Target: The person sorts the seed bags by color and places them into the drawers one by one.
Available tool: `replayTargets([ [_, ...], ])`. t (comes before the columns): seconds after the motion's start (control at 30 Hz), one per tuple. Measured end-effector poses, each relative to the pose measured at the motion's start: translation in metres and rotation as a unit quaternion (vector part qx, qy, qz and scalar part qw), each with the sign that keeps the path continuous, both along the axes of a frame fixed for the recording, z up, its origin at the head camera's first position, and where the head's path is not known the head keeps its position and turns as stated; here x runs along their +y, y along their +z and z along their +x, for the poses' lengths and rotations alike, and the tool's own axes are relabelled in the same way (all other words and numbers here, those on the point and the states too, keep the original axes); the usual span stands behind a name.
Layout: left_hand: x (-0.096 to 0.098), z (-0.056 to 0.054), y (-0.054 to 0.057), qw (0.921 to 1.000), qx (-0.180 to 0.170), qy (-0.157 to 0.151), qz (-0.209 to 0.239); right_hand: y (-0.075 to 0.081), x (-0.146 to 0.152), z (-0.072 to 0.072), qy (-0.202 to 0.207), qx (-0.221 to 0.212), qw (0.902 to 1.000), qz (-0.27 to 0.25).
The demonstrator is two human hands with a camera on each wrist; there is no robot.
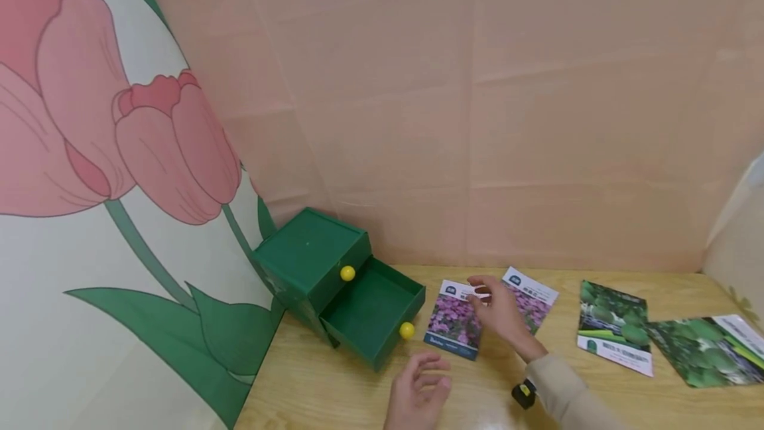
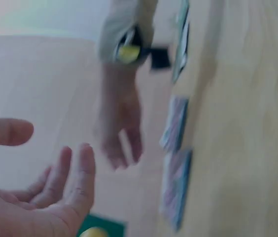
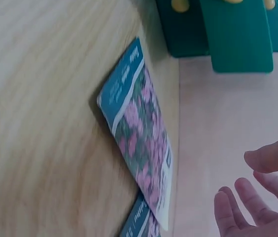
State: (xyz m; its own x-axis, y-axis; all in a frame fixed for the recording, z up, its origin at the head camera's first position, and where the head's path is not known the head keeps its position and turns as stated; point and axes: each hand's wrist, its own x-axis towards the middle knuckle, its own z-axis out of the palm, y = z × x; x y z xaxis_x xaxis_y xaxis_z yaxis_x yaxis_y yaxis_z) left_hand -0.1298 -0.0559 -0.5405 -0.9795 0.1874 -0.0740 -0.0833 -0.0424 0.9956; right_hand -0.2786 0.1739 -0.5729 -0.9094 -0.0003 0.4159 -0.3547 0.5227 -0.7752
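My right hand hovers over the two pink-flower seed packets, its fingers loosely bent around nothing. The nearer flower packet lies flat beside the cabinet; the farther one is partly hidden behind that hand. In the right wrist view the thumb and fingers stand apart, well off the flower packet. My left hand is held in front of the drawer with relaxed, spread fingers and an empty palm. A green cabinet stands at the left, its lower drawer pulled out and bare inside.
Two packets with green fruit, one upright and one slanted, lie at the right of the wooden table. Yellow round knobs stick out from the drawer fronts. A pink cloth wall rises behind, a tulip-painted wall at left.
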Motion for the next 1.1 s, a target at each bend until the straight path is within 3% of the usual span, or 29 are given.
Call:
replayTargets([
  [0.1, 0.017, -0.004, -0.015, 0.9978, -0.046, 0.019, 0.042, -0.003, 0.004, -0.007, -0.003, 0.011, 0.9996, 0.025],
  [0.2, 0.031, -0.009, -0.028, 0.9936, -0.071, 0.044, 0.076, -0.008, 0.007, -0.016, 0.001, 0.023, 0.9981, 0.056],
  [0.4, 0.048, -0.019, -0.043, 0.9879, -0.100, 0.080, 0.088, -0.019, 0.012, -0.033, 0.011, 0.021, 0.9903, 0.137],
  [0.57, 0.053, -0.024, -0.049, 0.9827, -0.114, 0.094, 0.112, -0.027, 0.015, -0.041, 0.027, -0.001, 0.9834, 0.180],
  [0.83, 0.055, -0.032, -0.053, 0.9733, -0.155, 0.084, 0.147, -0.036, 0.017, -0.047, 0.013, 0.038, 0.9692, 0.243],
  [1.1, 0.060, -0.038, -0.051, 0.9601, -0.176, 0.111, 0.186, -0.039, 0.016, -0.053, 0.006, -0.007, 0.9579, 0.287],
])
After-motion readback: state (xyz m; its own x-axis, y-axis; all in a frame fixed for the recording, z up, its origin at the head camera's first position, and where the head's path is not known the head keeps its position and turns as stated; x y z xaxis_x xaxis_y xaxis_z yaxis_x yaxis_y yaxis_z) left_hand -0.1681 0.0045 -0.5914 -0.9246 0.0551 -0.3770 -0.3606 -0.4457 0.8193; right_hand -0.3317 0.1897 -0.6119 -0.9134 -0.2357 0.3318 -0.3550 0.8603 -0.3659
